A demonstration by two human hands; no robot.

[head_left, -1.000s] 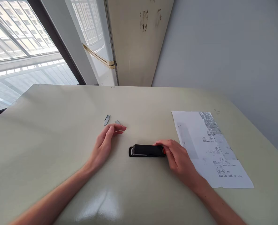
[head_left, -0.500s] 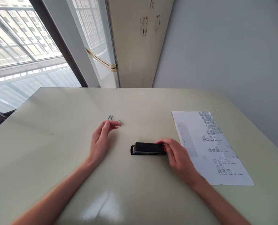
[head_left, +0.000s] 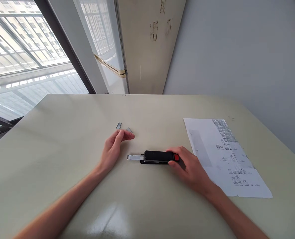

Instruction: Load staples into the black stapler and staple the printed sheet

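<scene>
A black stapler (head_left: 157,156) lies on its side lengthwise across the table, with a red button (head_left: 176,157) at its right end. From its left end a metal staple tray (head_left: 134,157) sticks out. My right hand (head_left: 189,167) grips the right end, fingers behind and thumb in front. My left hand (head_left: 113,147) is to the left of the stapler, thumb pressed to the bent fingers; whether anything is between them is hidden. Just beyond its fingertips lie two short silver strips of staples, a left strip (head_left: 118,125) and a right strip (head_left: 129,130), the latter partly covered.
A printed sheet of paper (head_left: 224,156) lies flat to the right, partly beneath my right wrist. The pale table (head_left: 70,159) has its far edge near a fridge (head_left: 147,66) with a handle. A grey wall (head_left: 237,49) stands right, a window (head_left: 25,49) left.
The metal tray has slid out leftwards from the stapler. The red button is now uncovered as my right fingers shifted. My left hand has moved slightly right and nearer the stapler.
</scene>
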